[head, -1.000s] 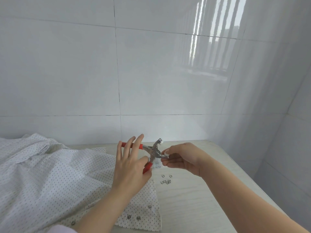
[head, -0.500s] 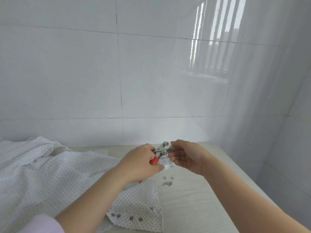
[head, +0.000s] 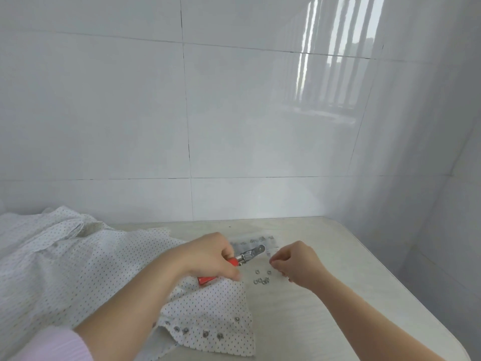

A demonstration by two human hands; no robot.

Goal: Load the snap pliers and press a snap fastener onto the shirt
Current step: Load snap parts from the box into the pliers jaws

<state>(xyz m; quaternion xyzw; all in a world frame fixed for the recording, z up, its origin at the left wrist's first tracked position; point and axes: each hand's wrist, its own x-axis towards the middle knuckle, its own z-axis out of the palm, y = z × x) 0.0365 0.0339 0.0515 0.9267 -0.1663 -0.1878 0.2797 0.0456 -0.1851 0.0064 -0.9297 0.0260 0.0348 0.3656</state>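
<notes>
My left hand point(head: 208, 256) grips the red-handled snap pliers point(head: 247, 255) just above the table, their metal jaws pointing right. A short way to the right, my right hand point(head: 294, 261) hovers with fingers curled, fingertips pinched over the loose snap parts point(head: 261, 280); whether it holds one is hidden. The white dotted shirt point(head: 78, 269) lies spread on the left, with several snaps set along its near hem point(head: 205, 334).
A clear plastic bag point(head: 257, 242) with more snap pieces lies just behind the pliers. The pale table point(head: 338, 308) ends at a rounded edge on the right and meets a white tiled wall at the back.
Both hands have dropped toward the table. My right hand has left the pliers' jaws and moved right and down over the loose snaps. The left hand has closed fully around the handles.
</notes>
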